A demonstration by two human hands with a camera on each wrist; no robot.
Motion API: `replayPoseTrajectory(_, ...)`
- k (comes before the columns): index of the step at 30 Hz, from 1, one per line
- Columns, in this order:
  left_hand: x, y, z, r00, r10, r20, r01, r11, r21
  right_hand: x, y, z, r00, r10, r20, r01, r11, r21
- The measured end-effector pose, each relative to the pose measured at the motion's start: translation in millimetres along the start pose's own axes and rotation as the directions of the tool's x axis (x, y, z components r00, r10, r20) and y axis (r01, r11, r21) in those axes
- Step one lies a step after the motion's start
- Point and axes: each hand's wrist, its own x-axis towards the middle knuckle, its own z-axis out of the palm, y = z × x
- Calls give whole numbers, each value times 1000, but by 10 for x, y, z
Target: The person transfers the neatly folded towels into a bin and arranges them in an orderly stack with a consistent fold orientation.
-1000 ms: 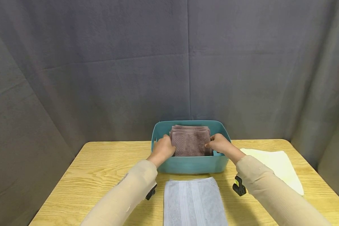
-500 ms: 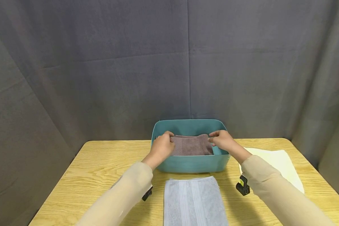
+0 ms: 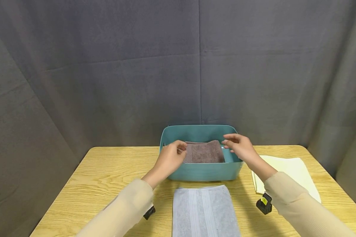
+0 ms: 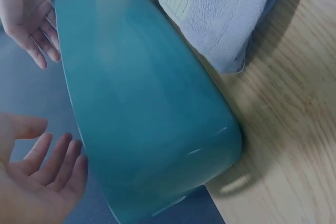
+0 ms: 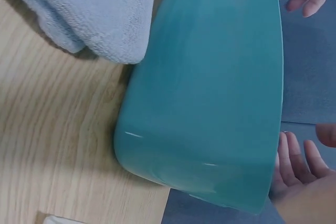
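A folded brown towel (image 3: 206,152) lies inside the teal bin (image 3: 204,172) at the back of the table. Over the bin's left end is my left hand (image 3: 171,156), fingers loosely bent and holding nothing. My right hand (image 3: 239,147) hovers at the right end, its fingers spread apart from the thumb and free of the towel. The left wrist view shows the left hand (image 4: 44,177) with relaxed fingers beside the bin's rim. Relaxed fingers also show on the right hand (image 5: 304,171) in the right wrist view, beyond the rim.
In front of the bin, a folded light grey towel (image 3: 204,210) lies on the wooden table (image 3: 112,171). A folded pale yellow cloth (image 3: 293,174) lies to the right, partly behind the right forearm. A grey curtain (image 3: 136,82) hangs behind the table.
The brown towel has gone down lower into the bin, and both hands have let go of it. They have since drawn apart, the right one moving right and slightly up.
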Motion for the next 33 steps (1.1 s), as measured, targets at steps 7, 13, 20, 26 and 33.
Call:
replayPoseTrajectory(7, -111, -12, -70, 999, 29, -28, -30, 999, -43, -115, 24, -22, 998, -49, -38, 50, 999, 17)
replayPoseTrajectory(13, -189, -1, -129, 998, 29, -54, -32, 998, -62, -233, 30, -34, 995, -79, -65, 80, 996, 25)
replayPoseTrajectory(20, -289, 44, -203, 997, 16, -75, -23, 994, -107, -383, 10, -29, 993, -86, -82, 93, 992, 80)
replayPoseTrajectory(26, -419, 26, -214, 990, 2, -141, -25, 987, -158, -511, -9, 4, 991, -95, -94, 108, 983, 148)
replayPoseTrajectory(33, -564, -14, -230, 991, -8, -130, -13, 987, -160, -659, 35, 46, 986, -126, -105, 143, 974, 175)
